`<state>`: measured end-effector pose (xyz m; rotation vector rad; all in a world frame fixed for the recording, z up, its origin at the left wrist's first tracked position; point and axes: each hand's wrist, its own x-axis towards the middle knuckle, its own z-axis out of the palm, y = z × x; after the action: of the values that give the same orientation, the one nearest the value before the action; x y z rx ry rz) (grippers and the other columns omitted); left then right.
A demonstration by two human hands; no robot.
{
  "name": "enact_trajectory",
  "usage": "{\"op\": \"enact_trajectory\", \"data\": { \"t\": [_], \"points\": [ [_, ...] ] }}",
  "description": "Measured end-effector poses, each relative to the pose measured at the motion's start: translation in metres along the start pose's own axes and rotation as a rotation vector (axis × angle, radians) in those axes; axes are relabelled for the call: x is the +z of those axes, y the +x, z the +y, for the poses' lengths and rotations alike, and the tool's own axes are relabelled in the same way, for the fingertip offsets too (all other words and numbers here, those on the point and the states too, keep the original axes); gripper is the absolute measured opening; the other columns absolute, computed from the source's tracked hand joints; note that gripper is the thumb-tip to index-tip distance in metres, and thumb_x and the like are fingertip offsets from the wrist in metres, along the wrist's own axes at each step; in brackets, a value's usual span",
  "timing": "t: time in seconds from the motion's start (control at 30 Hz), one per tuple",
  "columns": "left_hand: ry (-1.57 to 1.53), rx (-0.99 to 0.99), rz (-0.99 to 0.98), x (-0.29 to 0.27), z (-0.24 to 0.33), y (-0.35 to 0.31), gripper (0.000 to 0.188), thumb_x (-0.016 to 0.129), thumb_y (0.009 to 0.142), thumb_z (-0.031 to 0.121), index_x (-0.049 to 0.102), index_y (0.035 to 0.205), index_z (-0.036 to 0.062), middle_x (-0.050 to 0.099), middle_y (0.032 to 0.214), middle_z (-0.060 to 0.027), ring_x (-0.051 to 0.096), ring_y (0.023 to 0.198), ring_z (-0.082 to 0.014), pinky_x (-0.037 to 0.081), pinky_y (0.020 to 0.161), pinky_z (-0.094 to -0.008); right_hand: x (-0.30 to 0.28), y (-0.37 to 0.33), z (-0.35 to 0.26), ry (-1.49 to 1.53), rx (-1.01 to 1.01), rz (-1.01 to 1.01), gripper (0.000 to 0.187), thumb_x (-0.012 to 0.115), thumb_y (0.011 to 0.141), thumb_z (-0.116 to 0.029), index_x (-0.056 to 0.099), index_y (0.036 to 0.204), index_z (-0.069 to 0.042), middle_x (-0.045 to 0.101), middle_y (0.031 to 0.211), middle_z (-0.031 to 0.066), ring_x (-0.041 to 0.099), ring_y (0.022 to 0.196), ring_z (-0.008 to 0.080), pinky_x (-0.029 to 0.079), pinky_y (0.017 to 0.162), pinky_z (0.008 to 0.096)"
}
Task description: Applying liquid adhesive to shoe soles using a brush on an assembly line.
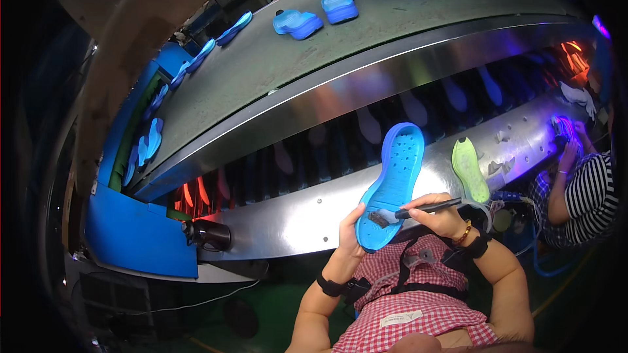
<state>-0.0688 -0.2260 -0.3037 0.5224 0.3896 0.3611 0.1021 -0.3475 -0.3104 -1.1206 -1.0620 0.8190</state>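
A blue shoe sole (398, 167) stands tilted in front of me, its pitted inner side facing up. My left hand (351, 232) grips its lower left edge, fingers partly hidden behind it. In my right hand (439, 217) is a brush (432, 207) with a dark handle, held like a pen. The brush's dark bristles touch the inside of the sole near its lower end. To the right of the sole, a yellow-green sole (470, 170) lies on the metal ledge (294, 219), near my right hand but apart from it.
Several blue soles (297, 24) ride on the dark conveyor belt (255, 72) beyond the ledge. More soles sit in the shadowed level below it, with orange glows at both ends. At right, a co-worker in a striped sleeve (589, 186) handles a purple-lit item. Another person is behind the belt.
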Motion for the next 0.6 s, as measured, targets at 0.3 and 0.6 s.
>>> {"op": "enact_trajectory", "data": {
  "t": [0.3,0.6],
  "points": [
    [-0.02,0.018,0.078,-0.006,-0.008,-0.004,0.05,0.037,0.092,0.029,0.032,0.129,-0.0039,0.051,0.118,-0.0216,0.057,0.102,-0.0335,0.047,0.088,-0.047,-0.027,0.024,0.016,-0.277,-0.178,0.286,0.018,0.064,0.078,-0.006,0.065,0.094,0.0,0.067,0.088,0.0129,0.064,0.08,0.018,0.05,0.072,0.0262],
    [0.104,-0.007,0.074,0.0,-0.017,0.007,0.049,0.049,0.089,0.023,0.034,0.128,-0.0026,0.055,0.113,-0.0153,0.059,0.099,-0.0229,0.05,0.086,-0.0356,0.005,0.025,0.018,-0.677,-0.388,0.249,0.033,0.067,0.07,-0.013,0.062,0.097,0.005,0.063,0.095,0.0205,0.059,0.088,0.0314,0.046,0.081,0.0357]
  ]
}}
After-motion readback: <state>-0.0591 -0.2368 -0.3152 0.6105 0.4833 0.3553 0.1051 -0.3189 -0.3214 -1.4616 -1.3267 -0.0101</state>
